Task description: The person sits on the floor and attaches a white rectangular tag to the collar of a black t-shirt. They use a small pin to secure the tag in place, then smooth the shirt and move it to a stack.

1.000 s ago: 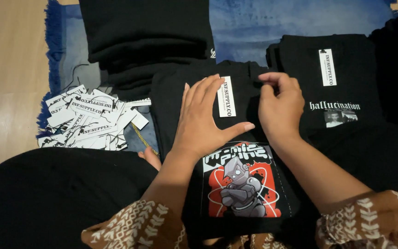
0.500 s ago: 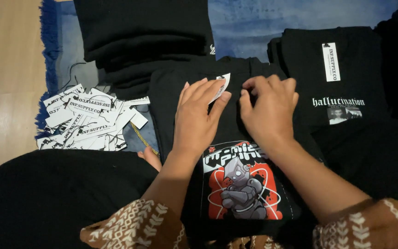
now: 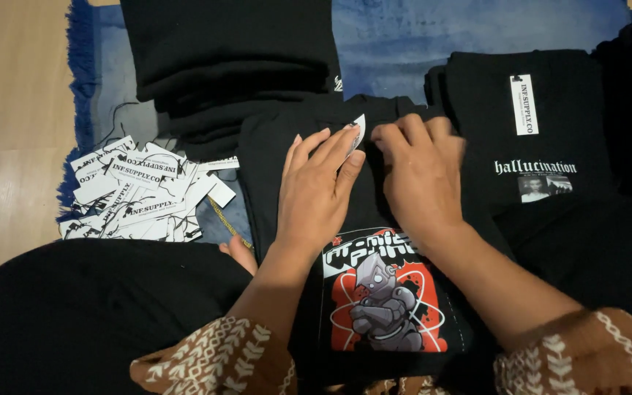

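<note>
A folded black T-shirt (image 3: 272, 168) with a red and grey robot print (image 3: 385, 303) lies in front of me. My left hand (image 3: 316, 194) rests flat on it, fingers together, covering most of a white paper tag (image 3: 360, 130) near the collar. My right hand (image 3: 422, 172) lies beside it, fingers curled down on the fabric at the collar, next to the tag's corner. Whether either hand pinches the tag is not visible.
A heap of white paper tags (image 3: 137, 194) lies at the left on a blue rug (image 3: 440, 36). A stack of black shirts (image 3: 228, 58) sits behind. Another folded black shirt (image 3: 543, 132) with a white tag lies at the right. Wooden floor (image 3: 9, 110) far left.
Both hands have slid up toward the collar and closed over the white tag, which was fully visible a second ago; now only its corner shows.
</note>
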